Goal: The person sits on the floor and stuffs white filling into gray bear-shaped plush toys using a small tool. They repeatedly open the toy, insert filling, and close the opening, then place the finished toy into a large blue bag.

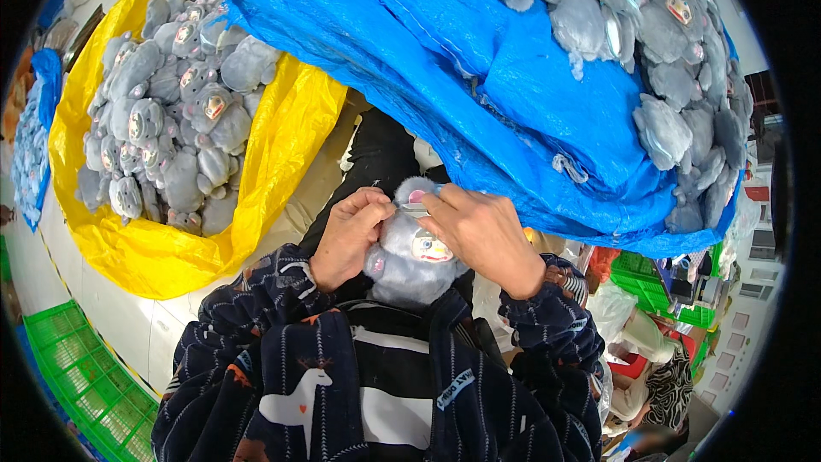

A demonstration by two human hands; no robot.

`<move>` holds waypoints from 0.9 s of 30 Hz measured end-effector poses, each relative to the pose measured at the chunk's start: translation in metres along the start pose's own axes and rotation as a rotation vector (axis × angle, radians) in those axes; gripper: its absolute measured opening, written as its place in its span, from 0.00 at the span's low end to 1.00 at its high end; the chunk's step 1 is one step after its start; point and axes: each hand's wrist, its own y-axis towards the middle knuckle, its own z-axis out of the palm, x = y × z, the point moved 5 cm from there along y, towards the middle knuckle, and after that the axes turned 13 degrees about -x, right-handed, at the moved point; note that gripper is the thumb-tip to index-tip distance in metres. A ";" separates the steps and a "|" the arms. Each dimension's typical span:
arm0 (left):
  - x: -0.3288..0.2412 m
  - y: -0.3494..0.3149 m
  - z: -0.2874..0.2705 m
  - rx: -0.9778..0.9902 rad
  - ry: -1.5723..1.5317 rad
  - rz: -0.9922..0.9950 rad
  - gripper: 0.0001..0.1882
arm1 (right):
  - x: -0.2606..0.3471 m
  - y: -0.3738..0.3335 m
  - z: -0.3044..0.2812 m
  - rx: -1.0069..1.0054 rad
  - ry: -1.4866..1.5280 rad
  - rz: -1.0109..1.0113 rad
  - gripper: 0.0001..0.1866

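Observation:
A grey plush toy with a small pale doll face and pink-lined ears rests against my lap, face up. My right hand is closed on the top of its head, fingers bent over the hood beside one ear. At the other side of the head, my left hand is held in a pinch, thumb against forefinger. Whatever that pinch holds, if anything, is too small to make out. Part of the toy's head and its other ear are hidden behind my right fingers.
To the left stands a yellow sack full of similar grey plush toys. A large blue sheet spreads ahead and right, bearing more of them. Green crates lie at lower left; another person sits at lower right.

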 end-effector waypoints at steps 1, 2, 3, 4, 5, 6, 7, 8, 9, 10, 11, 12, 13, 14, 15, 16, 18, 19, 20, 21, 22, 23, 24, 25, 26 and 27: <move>-0.001 0.000 0.000 -0.010 0.004 0.000 0.04 | -0.001 0.000 0.002 0.022 -0.004 0.000 0.12; -0.001 0.000 0.001 -0.002 0.011 0.007 0.03 | -0.001 0.001 0.003 0.043 -0.007 0.001 0.12; -0.001 0.000 0.000 0.007 0.020 0.013 0.03 | -0.001 0.001 0.005 0.063 -0.011 0.003 0.12; -0.001 0.000 0.000 0.016 0.030 0.020 0.03 | -0.001 0.001 0.008 0.067 -0.026 -0.004 0.12; -0.002 0.000 -0.001 0.020 0.024 0.040 0.03 | 0.000 0.001 0.012 0.070 -0.041 -0.009 0.12; -0.003 0.000 0.000 0.030 0.018 0.057 0.03 | -0.002 0.000 0.013 0.074 -0.062 -0.010 0.12; -0.005 -0.001 0.000 0.040 0.013 0.073 0.04 | -0.006 -0.002 0.012 0.029 -0.040 0.035 0.11; -0.012 -0.004 -0.003 0.078 0.008 0.113 0.03 | -0.011 -0.005 0.010 -0.017 -0.018 0.080 0.10; -0.022 -0.003 -0.005 0.125 0.100 0.230 0.02 | -0.016 -0.007 0.006 -0.061 0.000 0.125 0.09; -0.032 -0.001 -0.010 0.177 0.183 0.348 0.02 | -0.024 -0.013 0.001 -0.098 0.164 0.284 0.09; -0.046 0.000 -0.015 0.291 0.370 0.440 0.03 | -0.031 -0.025 -0.005 -0.138 0.329 0.442 0.09; -0.060 0.002 -0.025 0.385 0.804 0.506 0.05 | -0.038 -0.041 -0.009 -0.191 0.510 0.603 0.09; -0.072 0.004 -0.034 0.295 1.045 0.644 0.07 | -0.045 -0.063 -0.009 -0.255 0.559 0.764 0.10; -0.080 0.004 -0.037 0.197 1.289 0.781 0.09 | -0.052 -0.086 -0.006 -0.342 0.578 0.883 0.10; -0.087 -0.002 -0.029 0.111 1.321 0.936 0.10 | -0.060 -0.109 -0.001 -0.429 0.595 0.998 0.11; -0.093 -0.010 -0.014 0.022 1.352 1.087 0.11 | -0.067 -0.131 0.005 -0.516 0.616 1.116 0.12; -0.093 -0.021 0.011 0.022 1.309 1.296 0.13 | -0.075 -0.164 0.018 -0.508 0.493 1.203 0.13; -0.089 -0.025 0.024 0.126 1.251 1.341 0.14 | -0.078 -0.179 0.024 -0.504 0.433 1.251 0.13; -0.086 -0.030 0.036 0.228 1.191 1.381 0.14 | -0.081 -0.191 0.031 -0.512 0.466 1.293 0.13; -0.081 -0.032 0.049 0.389 1.184 1.322 0.14 | -0.083 -0.204 0.039 -0.523 0.500 1.337 0.13; -0.076 -0.032 0.058 0.435 1.135 1.280 0.14 | -0.084 -0.205 0.041 -0.527 0.539 1.372 0.14; -0.071 -0.031 0.068 0.463 1.126 1.261 0.13 | -0.082 -0.195 0.038 -0.611 0.457 1.234 0.13; -0.067 -0.030 0.074 0.489 1.122 1.241 0.12 | -0.078 -0.188 0.036 -0.618 0.469 1.190 0.13; -0.059 -0.024 0.074 0.523 1.135 1.184 0.11 | -0.075 -0.182 0.033 -0.625 0.480 1.145 0.13; -0.049 -0.015 0.071 0.555 1.146 1.126 0.11 | -0.072 -0.175 0.029 -0.629 0.491 1.099 0.13; -0.041 -0.009 0.070 0.591 1.158 1.064 0.10 | -0.068 -0.168 0.025 -0.583 0.485 1.108 0.13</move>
